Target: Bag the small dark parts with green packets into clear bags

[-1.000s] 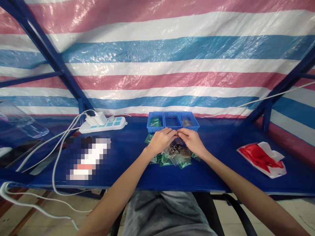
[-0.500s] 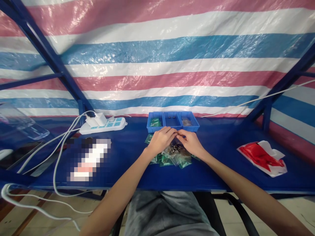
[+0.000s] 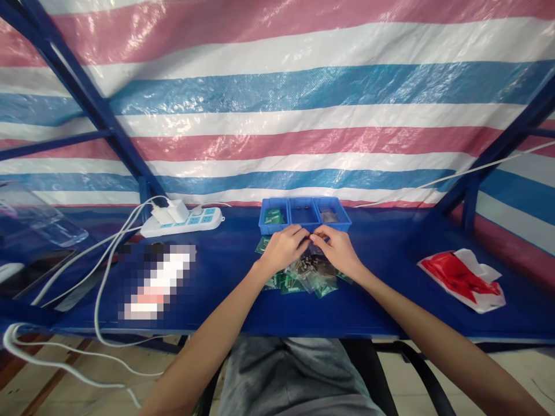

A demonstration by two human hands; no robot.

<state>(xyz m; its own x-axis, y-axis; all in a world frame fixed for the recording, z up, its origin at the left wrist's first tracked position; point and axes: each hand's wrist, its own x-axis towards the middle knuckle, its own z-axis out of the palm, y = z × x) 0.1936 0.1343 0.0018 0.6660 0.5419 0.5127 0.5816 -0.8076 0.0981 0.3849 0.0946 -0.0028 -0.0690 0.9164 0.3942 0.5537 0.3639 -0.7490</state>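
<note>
My left hand (image 3: 285,248) and my right hand (image 3: 335,248) meet fingertip to fingertip, both closed in a pinch. Whatever lies between the fingers is too small and covered to name. Under them spreads a pile of small clear plastic bags (image 3: 325,286), some with green contents and some with small metal-looking parts (image 3: 307,267). Just beyond my fingers stand three blue bins (image 3: 303,214) side by side. Green pieces (image 3: 274,216) fill part of the left one, a few tiny dark parts (image 3: 302,207) lie in the middle, and clear packets (image 3: 329,216) sit in the right.
A white power strip (image 3: 182,222) with plugged-in chargers and looping white cables (image 3: 108,271) occupies the left. On the right lies a red and white plastic packet (image 3: 462,280). Blue frame posts (image 3: 95,110) and a striped sheet (image 3: 303,86) close off the back.
Both hands stay over the pile with fingertips together. The right thumb and fingers have shifted slightly. The bins and bags look the same.
</note>
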